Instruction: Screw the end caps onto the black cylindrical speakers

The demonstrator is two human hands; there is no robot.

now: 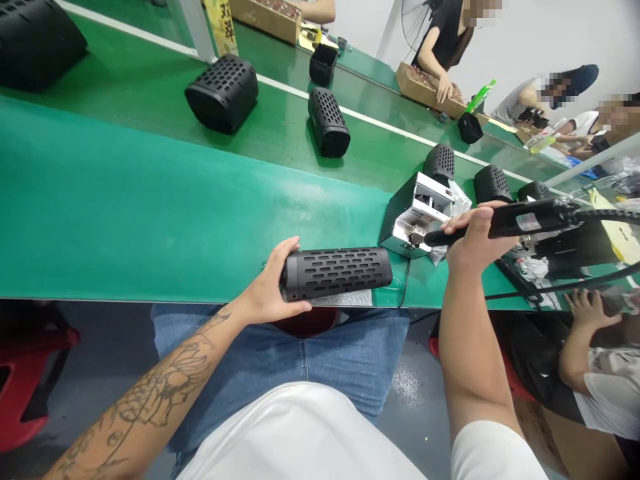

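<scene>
A black slotted housing [345,272], shaped like a speaker shell, lies on its side at the bench's front edge. My left hand [265,287] is wrapped around its left end, thumb and fingers on opposite sides. In my right hand [475,243] is a black electric screwdriver [530,219], held nearly level with its cable running off to the right. The screwdriver's tip points left into the front of a small silver-and-black screw feeder [400,213]; whether a screw sits on the tip is too small to tell. Beneath the housing a greyish pad [350,299] partly shows.
More black housings [223,93] [329,123] stand on the green conveyor belt [280,127] beyond the teal bench mat [150,220]. A co-worker's hand [593,308] is at the right edge. Other people work across the line beside a cardboard box [425,90]. A red stool [30,387] stands lower left.
</scene>
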